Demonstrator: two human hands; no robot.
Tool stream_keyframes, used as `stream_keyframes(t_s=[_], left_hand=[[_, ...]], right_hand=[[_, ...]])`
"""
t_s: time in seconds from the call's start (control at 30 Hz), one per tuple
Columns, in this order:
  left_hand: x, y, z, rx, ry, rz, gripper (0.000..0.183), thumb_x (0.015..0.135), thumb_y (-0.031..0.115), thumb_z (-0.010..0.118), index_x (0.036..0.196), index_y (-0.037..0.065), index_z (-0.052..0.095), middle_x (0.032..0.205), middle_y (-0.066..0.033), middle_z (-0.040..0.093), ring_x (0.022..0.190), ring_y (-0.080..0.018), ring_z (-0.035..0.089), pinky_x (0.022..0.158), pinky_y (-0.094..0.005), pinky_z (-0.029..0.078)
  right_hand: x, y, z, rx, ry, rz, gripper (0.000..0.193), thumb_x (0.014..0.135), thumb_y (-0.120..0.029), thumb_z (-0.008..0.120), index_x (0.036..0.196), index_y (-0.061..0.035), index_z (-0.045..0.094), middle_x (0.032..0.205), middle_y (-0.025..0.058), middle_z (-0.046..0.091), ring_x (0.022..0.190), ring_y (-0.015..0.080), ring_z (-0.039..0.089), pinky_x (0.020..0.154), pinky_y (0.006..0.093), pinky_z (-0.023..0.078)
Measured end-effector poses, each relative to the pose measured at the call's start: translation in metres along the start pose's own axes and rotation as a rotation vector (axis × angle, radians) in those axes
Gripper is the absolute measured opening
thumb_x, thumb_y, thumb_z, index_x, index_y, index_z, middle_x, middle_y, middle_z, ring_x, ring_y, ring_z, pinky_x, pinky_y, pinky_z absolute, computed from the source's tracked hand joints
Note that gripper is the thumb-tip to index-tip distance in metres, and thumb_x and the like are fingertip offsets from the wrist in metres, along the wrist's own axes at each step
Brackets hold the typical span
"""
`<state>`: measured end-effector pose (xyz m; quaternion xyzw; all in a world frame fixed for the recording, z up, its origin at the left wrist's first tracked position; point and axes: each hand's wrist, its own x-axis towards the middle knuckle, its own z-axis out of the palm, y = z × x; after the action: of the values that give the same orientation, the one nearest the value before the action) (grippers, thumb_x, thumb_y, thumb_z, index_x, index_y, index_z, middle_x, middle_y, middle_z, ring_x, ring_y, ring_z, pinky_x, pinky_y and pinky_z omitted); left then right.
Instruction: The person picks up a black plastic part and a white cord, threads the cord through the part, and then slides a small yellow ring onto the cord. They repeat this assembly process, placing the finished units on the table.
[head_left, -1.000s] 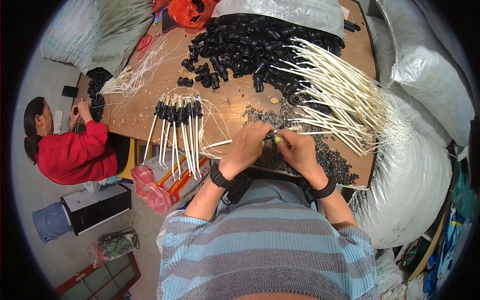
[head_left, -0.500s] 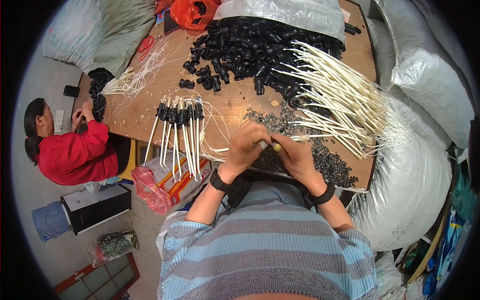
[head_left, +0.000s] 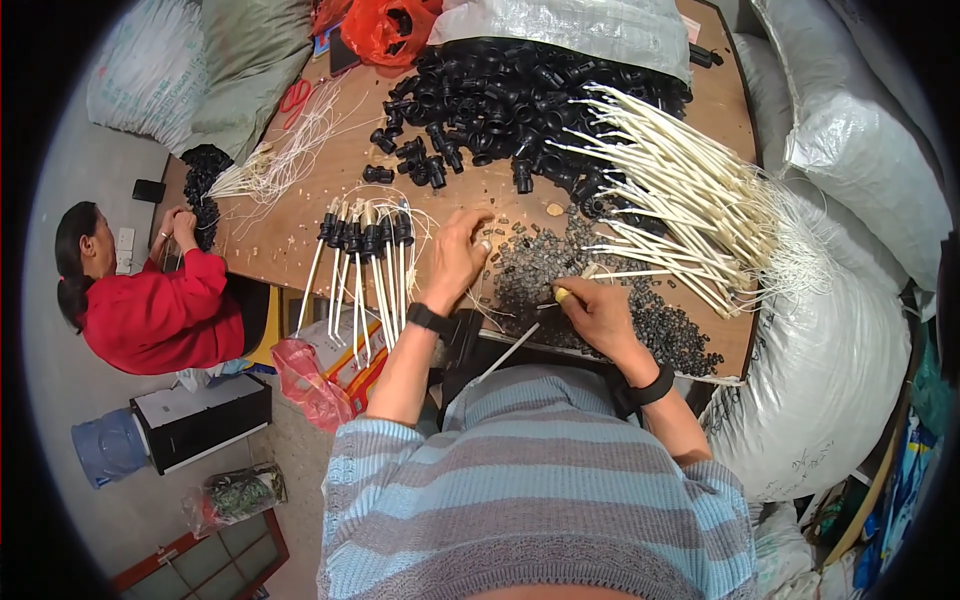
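Observation:
My left hand (head_left: 456, 262) is over the table, left of a heap of small dark grey pieces (head_left: 530, 262). Its thumb and fingers stand apart with nothing visible between them. Over the heap's right side, my right hand (head_left: 600, 315) pinches a thin white wire (head_left: 547, 305); yellow shows at its thumb tip. A slim white tube (head_left: 510, 352) slants across the table's near edge, between my forearms. Whether the wire joins that tube, I cannot tell. Left of my left hand, several white tubes with black sockets (head_left: 372, 240) lie in a row, their tubes jutting over the edge.
A large pile of black sockets (head_left: 500, 95) covers the far middle. White tubes with wires (head_left: 680, 200) are bundled at right. Red scissors (head_left: 295, 97) lie far left beside loose wires (head_left: 310, 150). A person in red (head_left: 165, 310) works at left. Full white sacks (head_left: 820, 370) crowd the right.
My hands have come apart: the left moved left and forward and spread its fingers, while the right stayed near the heap. The slim white tube now shows at the near edge.

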<state>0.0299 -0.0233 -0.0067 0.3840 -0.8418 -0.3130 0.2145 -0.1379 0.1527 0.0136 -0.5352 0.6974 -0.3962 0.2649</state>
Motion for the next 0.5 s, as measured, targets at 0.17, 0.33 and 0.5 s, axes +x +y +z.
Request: stream_keyframes(t_s=[0.17,0.33,0.5], left_hand=[[-0.03,0.043,-0.005,-0.132,-0.207,0.187,0.041,0.065,0.001,0.068,0.105,0.01,0.064,0.092,-0.0067,0.063,0.089,-0.0241,0.056,0.078,-0.035,0.044],[-0.046,0.061,0.008,-0.136,-0.265,0.143,0.031,0.065,-0.002,0.066,0.094,0.008,0.065,0.085,-0.0055,0.063,0.085,-0.0239,0.056,0.078,-0.0354,0.044],[-0.048,0.052,0.014,-0.275,-0.158,0.163,0.019,0.064,-0.004,0.065,0.079,0.007,0.066,0.079,-0.0046,0.061,0.082,-0.0235,0.056,0.075,-0.0341,0.044]], right_hand=[[0.003,-0.001,-0.002,-0.078,-0.059,0.008,0.015,0.086,-0.007,0.062,0.099,-0.0044,0.068,0.074,0.0141,0.064,0.06,0.0258,0.06,0.055,0.0338,0.045],[0.004,0.0,-0.001,-0.097,-0.102,0.019,0.014,0.086,-0.007,0.062,0.099,-0.0042,0.068,0.073,0.0142,0.064,0.059,0.0262,0.06,0.055,0.0345,0.045],[0.002,-0.005,0.001,-0.034,-0.037,-0.024,0.01,0.085,-0.014,0.062,0.092,-0.0086,0.067,0.065,0.0159,0.06,0.06,0.0355,0.059,0.054,0.0426,0.044]])
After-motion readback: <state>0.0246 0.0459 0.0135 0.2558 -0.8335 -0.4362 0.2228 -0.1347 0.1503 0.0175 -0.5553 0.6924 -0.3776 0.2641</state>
